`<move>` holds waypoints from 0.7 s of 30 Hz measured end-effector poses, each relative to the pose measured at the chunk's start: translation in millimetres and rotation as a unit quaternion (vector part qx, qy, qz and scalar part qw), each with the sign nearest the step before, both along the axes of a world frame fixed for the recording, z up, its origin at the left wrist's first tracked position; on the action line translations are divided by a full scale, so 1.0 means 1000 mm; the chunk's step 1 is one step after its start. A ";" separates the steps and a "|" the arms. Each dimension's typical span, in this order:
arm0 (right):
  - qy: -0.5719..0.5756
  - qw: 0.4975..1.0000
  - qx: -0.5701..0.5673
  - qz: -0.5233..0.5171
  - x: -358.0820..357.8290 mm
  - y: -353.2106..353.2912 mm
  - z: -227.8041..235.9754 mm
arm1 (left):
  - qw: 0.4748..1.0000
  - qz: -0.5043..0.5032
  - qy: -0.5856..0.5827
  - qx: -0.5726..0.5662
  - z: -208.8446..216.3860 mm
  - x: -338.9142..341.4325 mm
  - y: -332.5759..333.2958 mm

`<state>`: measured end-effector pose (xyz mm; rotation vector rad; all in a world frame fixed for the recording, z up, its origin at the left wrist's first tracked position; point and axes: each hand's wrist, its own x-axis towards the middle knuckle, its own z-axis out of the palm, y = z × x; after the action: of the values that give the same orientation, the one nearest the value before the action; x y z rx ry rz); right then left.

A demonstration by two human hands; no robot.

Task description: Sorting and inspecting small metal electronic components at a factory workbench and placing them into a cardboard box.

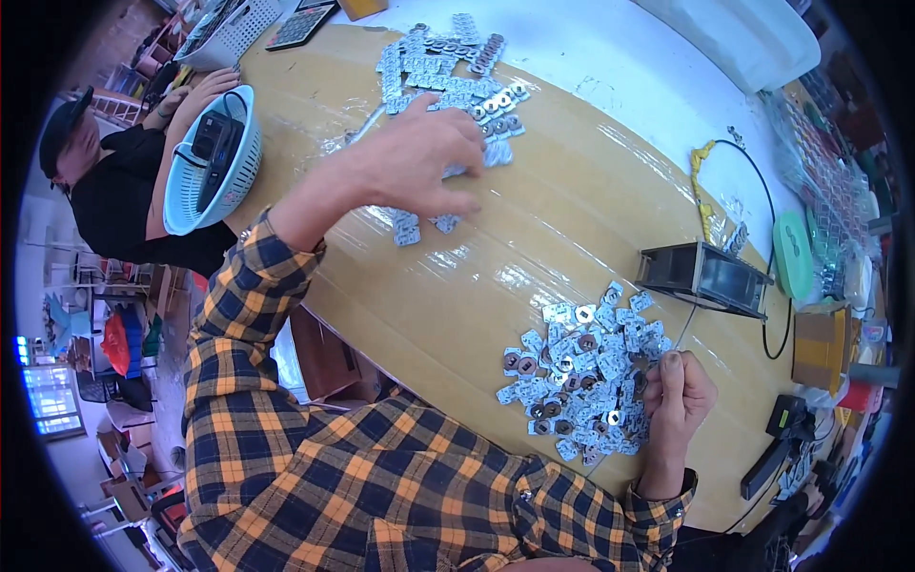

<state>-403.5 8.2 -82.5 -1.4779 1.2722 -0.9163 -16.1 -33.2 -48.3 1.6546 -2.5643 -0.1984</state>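
Observation:
My left hand reaches palm down over the far middle of the table, fingers bent but apart, with nothing visible in them. Under and beyond it lie rows of small silvery metal parts, laid edge to edge, some with round dark or shiny discs. A few more such parts show beside its wrist. My right hand is closed in a pinch at the right edge of a loose pile of the same small parts. What its fingertips hold is too small and hidden to make out.
A black box-like fixture stands beyond the pile, near a black cable with yellow wrapping. At left a light-blue basket holds a black device; another person sits behind it. A green lid and cardboard box are at right.

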 end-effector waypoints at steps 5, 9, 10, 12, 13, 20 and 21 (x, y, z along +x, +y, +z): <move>0.001 1.000 0.015 0.005 0.004 0.000 0.006 | 0.954 0.200 0.224 0.019 0.026 0.054 -0.053; 0.007 1.000 0.020 -0.013 0.000 0.001 0.003 | 0.928 0.165 0.191 -0.274 0.032 0.050 -0.076; 0.004 1.000 0.016 -0.002 0.003 0.003 0.001 | 0.926 0.173 0.186 -0.281 0.020 0.074 -0.095; -0.003 1.000 0.010 0.003 0.004 0.002 0.000 | 0.870 0.471 0.143 -0.001 -0.021 0.135 -0.162; 0.001 1.000 0.008 -0.006 0.002 0.002 0.002 | 0.874 0.463 0.148 0.000 -0.036 0.124 -0.182; 0.009 1.000 0.027 -0.005 0.002 0.003 0.005 | 0.929 0.369 -0.023 0.012 -0.044 0.064 -0.182; 0.013 1.000 0.024 0.000 0.002 0.003 0.004 | 0.948 0.316 -0.026 0.038 -0.041 0.065 -0.173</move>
<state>-401.5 11.1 -78.3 -1.4560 1.3043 -0.8644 49.1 -206.6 -89.0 2.4235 -1.9308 -0.2048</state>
